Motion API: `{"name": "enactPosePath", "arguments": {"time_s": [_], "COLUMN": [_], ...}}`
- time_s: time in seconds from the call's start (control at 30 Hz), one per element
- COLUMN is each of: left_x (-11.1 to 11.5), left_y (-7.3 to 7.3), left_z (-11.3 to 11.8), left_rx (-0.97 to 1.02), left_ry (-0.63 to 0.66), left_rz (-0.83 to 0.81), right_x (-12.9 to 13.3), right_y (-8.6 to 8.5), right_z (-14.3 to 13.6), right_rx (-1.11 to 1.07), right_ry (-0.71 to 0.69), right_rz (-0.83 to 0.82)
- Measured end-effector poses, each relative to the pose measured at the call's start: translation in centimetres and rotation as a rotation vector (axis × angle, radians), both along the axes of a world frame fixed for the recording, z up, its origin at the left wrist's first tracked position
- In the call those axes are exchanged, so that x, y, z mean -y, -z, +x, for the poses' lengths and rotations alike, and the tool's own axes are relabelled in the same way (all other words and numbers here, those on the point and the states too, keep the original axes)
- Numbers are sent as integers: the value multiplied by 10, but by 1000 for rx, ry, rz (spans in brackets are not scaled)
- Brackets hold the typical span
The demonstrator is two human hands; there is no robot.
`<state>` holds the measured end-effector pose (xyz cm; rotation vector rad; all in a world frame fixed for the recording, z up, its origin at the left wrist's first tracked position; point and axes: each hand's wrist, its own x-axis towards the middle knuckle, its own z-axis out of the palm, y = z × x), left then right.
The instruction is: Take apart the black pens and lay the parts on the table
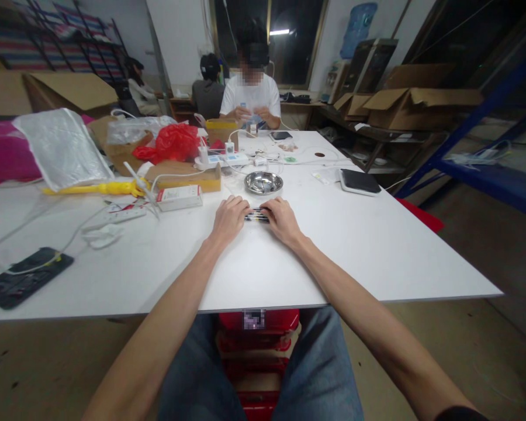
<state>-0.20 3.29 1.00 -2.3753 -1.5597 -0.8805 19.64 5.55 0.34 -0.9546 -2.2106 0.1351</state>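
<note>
Several thin dark sticks (257, 215) lie side by side on the white table (254, 275), spanning the gap between my hands. My left hand (232, 219) has its curled fingers on their left ends. At their right ends, my right hand (281, 217) grips them with bent fingers. Both palms face down, and the fingers hide the tips of the sticks. Just beyond my hands stands a round shiny metal dish (263, 183) with small dark items in it, too small to name.
To the left are a white box (179, 197), a red plastic bag (175, 142), cables and a dark phone-like panel (26, 278). A black device (360, 182) lies to the right. Across the table sits a person in a white shirt (251, 96).
</note>
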Motion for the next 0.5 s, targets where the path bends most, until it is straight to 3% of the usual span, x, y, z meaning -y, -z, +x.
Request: {"name": "enactPosePath", "arguments": {"time_s": [0.23,0.37,0.5], "left_x": [3,6,10], "left_y": [0,-1,-4], "left_z": [10,12,9], "left_rx": [-43,-57,-59], "left_ry": [-15,-10,-46], "left_rz": [-87,-66,-31], "right_x": [6,17,31], "right_y": [-2,-6,-10], "right_z": [-2,-9,-14], "right_rx": [91,266,303], "right_ry": [75,138,122], "right_rz": [106,150,135]}}
